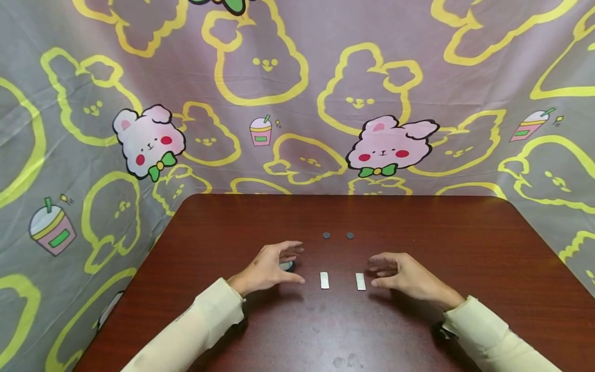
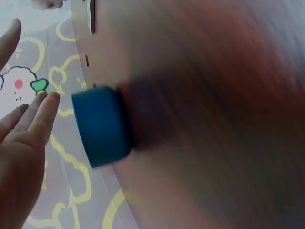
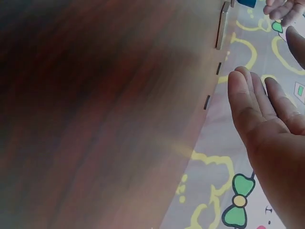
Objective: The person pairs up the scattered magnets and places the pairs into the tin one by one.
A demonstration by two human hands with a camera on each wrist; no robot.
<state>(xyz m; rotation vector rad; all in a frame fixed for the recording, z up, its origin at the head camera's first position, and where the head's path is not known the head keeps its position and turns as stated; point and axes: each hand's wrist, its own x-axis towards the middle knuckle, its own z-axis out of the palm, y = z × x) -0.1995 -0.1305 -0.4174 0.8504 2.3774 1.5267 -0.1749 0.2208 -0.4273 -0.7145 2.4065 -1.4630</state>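
My left hand (image 1: 268, 266) hovers over the table with its fingers spread loosely and thumb apart, holding nothing. Beside it is a short blue cylinder (image 2: 102, 126), perhaps a lid or a roll of tape; in the head view the hand partly hides it. On the right, my other hand (image 1: 409, 275) is held the same way, its fingers just right of a small pale rectangular bar (image 1: 360, 281). A second such bar (image 1: 324, 280) lies between the hands. Farther back are two dark grey discs, a left one (image 1: 326, 235) and a right one (image 1: 350, 235).
The things lie on a dark red-brown wooden table (image 1: 223, 222) with rounded far corners. A patterned cloth (image 1: 297, 51) with cartoon rabbits hangs behind it and along both sides. A dark band (image 1: 443, 330) shows under the right wrist.
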